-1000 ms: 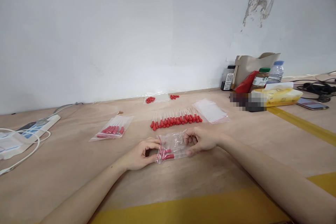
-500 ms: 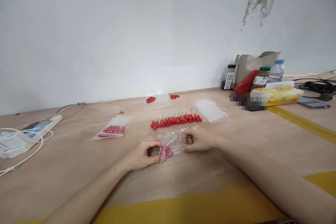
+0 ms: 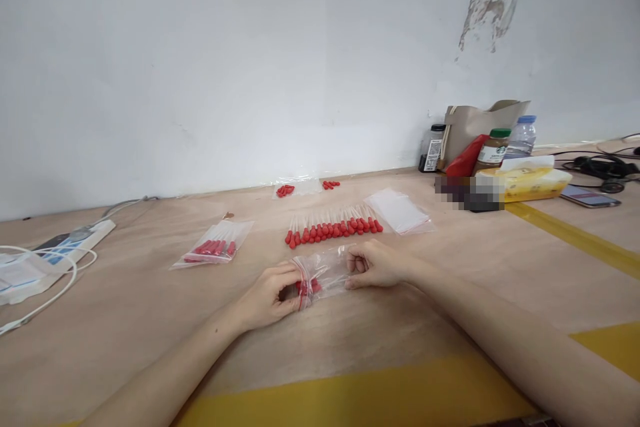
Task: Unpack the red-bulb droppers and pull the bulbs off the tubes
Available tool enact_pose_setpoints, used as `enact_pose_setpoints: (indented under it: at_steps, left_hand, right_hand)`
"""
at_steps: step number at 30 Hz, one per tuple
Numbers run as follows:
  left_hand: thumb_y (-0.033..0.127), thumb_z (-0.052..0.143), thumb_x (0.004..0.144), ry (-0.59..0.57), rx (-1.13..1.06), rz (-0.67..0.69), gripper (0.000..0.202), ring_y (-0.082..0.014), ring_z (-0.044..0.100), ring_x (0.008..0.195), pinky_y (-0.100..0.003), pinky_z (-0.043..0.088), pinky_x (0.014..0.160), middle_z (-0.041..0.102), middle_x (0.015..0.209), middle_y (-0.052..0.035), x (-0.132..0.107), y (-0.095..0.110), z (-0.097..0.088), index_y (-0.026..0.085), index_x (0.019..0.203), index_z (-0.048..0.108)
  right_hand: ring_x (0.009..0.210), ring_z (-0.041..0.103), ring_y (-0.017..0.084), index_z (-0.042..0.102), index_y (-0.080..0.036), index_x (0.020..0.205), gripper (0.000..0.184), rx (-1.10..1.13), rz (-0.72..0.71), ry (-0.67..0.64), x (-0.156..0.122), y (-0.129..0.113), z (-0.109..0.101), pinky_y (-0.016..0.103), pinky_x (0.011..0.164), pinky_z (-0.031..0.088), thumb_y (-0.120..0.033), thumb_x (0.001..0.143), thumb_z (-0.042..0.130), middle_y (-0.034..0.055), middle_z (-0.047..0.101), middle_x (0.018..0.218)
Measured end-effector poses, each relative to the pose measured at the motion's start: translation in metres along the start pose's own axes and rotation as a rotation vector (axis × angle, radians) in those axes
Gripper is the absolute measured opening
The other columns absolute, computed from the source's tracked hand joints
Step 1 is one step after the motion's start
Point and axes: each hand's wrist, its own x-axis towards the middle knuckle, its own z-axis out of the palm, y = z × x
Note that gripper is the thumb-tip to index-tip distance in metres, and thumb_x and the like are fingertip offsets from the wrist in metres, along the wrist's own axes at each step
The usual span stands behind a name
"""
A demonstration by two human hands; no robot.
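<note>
A clear zip bag (image 3: 327, 272) lies between my hands, with droppers (image 3: 307, 286) inside that have red rubber bulbs. My left hand (image 3: 273, 293) grips the bag by its red-lined zip edge, thumb and fingers curved around the mouth. At the other end my right hand (image 3: 374, 263) pinches the bag's closed side with curled fingers. Just behind the bag runs a row of several droppers (image 3: 333, 230), red bulbs toward me and pale stems pointing to the wall. To the left lies a filled zip bag (image 3: 215, 243) of droppers.
A stack of flat bags (image 3: 397, 210) lies right of the row. By the wall is a clear bag with loose red bulbs (image 3: 285, 191). A power strip (image 3: 60, 260) sits at left; a tissue pack (image 3: 530, 180), jar (image 3: 493, 150) and phone (image 3: 590, 196) at right.
The red bulbs in the held bag have shifted left, closer to its mouth and my left hand. Both hands keep their hold. The camera view has moved slightly.
</note>
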Motion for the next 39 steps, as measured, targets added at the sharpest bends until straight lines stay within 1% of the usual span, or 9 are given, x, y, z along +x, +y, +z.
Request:
enact_pose_setpoints:
  at_steps: [5, 13, 19, 22, 28, 32, 35, 37, 39]
  left_hand:
    - [0.019, 0.045, 0.080, 0.066, 0.067, -0.042, 0.012, -0.0137, 0.049, 0.075, -0.024, 0.039, 0.068, 0.054, 0.083, -0.0034, -0.003, -0.002, -0.002, 0.018, 0.085, 0.056]
    - [0.018, 0.045, 0.078, -0.026, 0.085, -0.129, 0.005, -0.0120, 0.046, 0.067, -0.023, 0.037, 0.062, 0.052, 0.076, -0.0006, -0.007, -0.002, -0.006, 0.018, 0.080, 0.049]
    - [0.030, 0.046, 0.083, 0.076, -0.387, -0.284, 0.023, -0.0155, 0.056, 0.090, -0.029, 0.045, 0.079, 0.060, 0.099, -0.0066, -0.011, -0.020, -0.009, 0.017, 0.101, 0.053]
    - [0.036, 0.050, 0.081, 0.132, -0.538, -0.397, 0.031, -0.0191, 0.059, 0.094, -0.036, 0.046, 0.084, 0.064, 0.100, -0.0081, -0.013, -0.035, -0.019, 0.016, 0.105, 0.054]
    - [0.040, 0.058, 0.073, 0.330, -0.401, -0.482, 0.044, -0.0192, 0.063, 0.085, -0.034, 0.051, 0.076, 0.067, 0.088, -0.0042, -0.033, -0.047, -0.070, 0.020, 0.111, 0.045]
    - [0.038, 0.064, 0.066, 0.626, -0.333, -0.553, 0.035, -0.0190, 0.065, 0.075, -0.032, 0.054, 0.065, 0.067, 0.080, 0.0005, -0.042, -0.043, -0.101, 0.022, 0.092, 0.048]
    - [0.032, 0.063, 0.068, 0.810, -0.217, -0.504, 0.024, -0.0178, 0.064, 0.081, -0.033, 0.053, 0.072, 0.066, 0.083, 0.0024, -0.029, -0.042, -0.098, 0.022, 0.084, 0.049]
    - [0.030, 0.059, 0.073, 0.788, -0.075, -0.386, 0.019, -0.0171, 0.063, 0.083, -0.033, 0.051, 0.077, 0.066, 0.087, 0.0017, -0.013, -0.044, -0.085, 0.021, 0.087, 0.050]
    - [0.030, 0.054, 0.077, 0.689, 0.134, -0.257, 0.016, -0.0165, 0.063, 0.083, -0.033, 0.050, 0.080, 0.066, 0.090, 0.0003, 0.005, -0.048, -0.068, 0.021, 0.089, 0.054]
  right_hand:
    - [0.055, 0.049, 0.009, 0.057, -0.016, 0.074, 0.032, 0.010, 0.010, -0.007, -0.001, -0.002, -0.001, 0.018, 0.046, 0.033, -0.044, 0.062, 0.065, -0.0022, 0.054, 0.061]
    - [0.056, 0.049, 0.009, 0.058, -0.016, 0.078, 0.036, 0.023, 0.027, 0.006, 0.000, 0.002, 0.001, 0.019, 0.047, 0.034, -0.044, 0.059, 0.067, -0.0023, 0.054, 0.063]
    - [0.055, 0.047, 0.008, 0.056, -0.017, 0.076, 0.035, 0.030, 0.024, 0.000, 0.001, 0.002, 0.001, 0.018, 0.045, 0.032, -0.044, 0.059, 0.068, -0.0033, 0.052, 0.062]
    - [0.055, 0.047, 0.008, 0.056, -0.017, 0.075, 0.034, 0.035, 0.023, -0.005, 0.001, 0.002, 0.000, 0.018, 0.045, 0.032, -0.044, 0.059, 0.068, -0.0033, 0.052, 0.062]
    - [0.055, 0.047, 0.008, 0.057, -0.017, 0.075, 0.034, 0.041, 0.016, -0.005, 0.001, 0.003, 0.002, 0.018, 0.046, 0.032, -0.045, 0.059, 0.068, -0.0032, 0.052, 0.062]
    - [0.054, 0.047, 0.008, 0.057, -0.016, 0.074, 0.036, 0.067, 0.030, -0.011, 0.001, 0.006, 0.002, 0.018, 0.045, 0.032, -0.046, 0.058, 0.068, -0.0032, 0.052, 0.061]
    - [0.054, 0.047, 0.008, 0.057, -0.016, 0.075, 0.037, 0.086, 0.035, -0.017, 0.002, 0.007, 0.001, 0.018, 0.044, 0.032, -0.047, 0.057, 0.068, -0.0035, 0.052, 0.060]
    - [0.054, 0.047, 0.008, 0.057, -0.016, 0.076, 0.037, 0.090, 0.036, -0.014, 0.003, 0.007, 0.001, 0.018, 0.044, 0.032, -0.046, 0.057, 0.069, -0.0035, 0.052, 0.061]
    - [0.054, 0.047, 0.008, 0.057, -0.016, 0.076, 0.037, 0.088, 0.043, -0.011, 0.003, 0.007, 0.001, 0.018, 0.044, 0.032, -0.045, 0.056, 0.070, -0.0034, 0.053, 0.062]
